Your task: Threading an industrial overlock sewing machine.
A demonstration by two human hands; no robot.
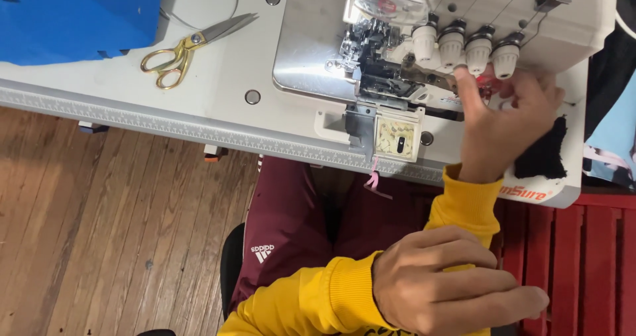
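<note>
Right hand [505, 127] grip: fingers loosely spread up against the serger [464, 24], index fingertip touching just below the row of four white tension dials [464, 44], other fingers curled by the red part under the rightmost dial; nothing visibly pinched, so grip reads open, though the fingertips are partly hidden. Left hand [450, 286] sits low near the lap, fingers curled into a loose fist over the yellow sleeve [318, 296]; can't tell if it holds anything. Serger stands on the white tabletop [132, 91], needle and presser foot area [371, 57] to the left of the hand, no fabric under it. Black cloth scrap [544, 152] lies just right of the right wrist, touching the machine edge. Gold scissors [189, 48] lie well apart at left, near a blue sheet [79, 18]. Step in hand looks like adjusting or threading at the dials. Next move likely calls for a fine fingertip pinch at the dial area, with the left hand coming up to help.
</note>
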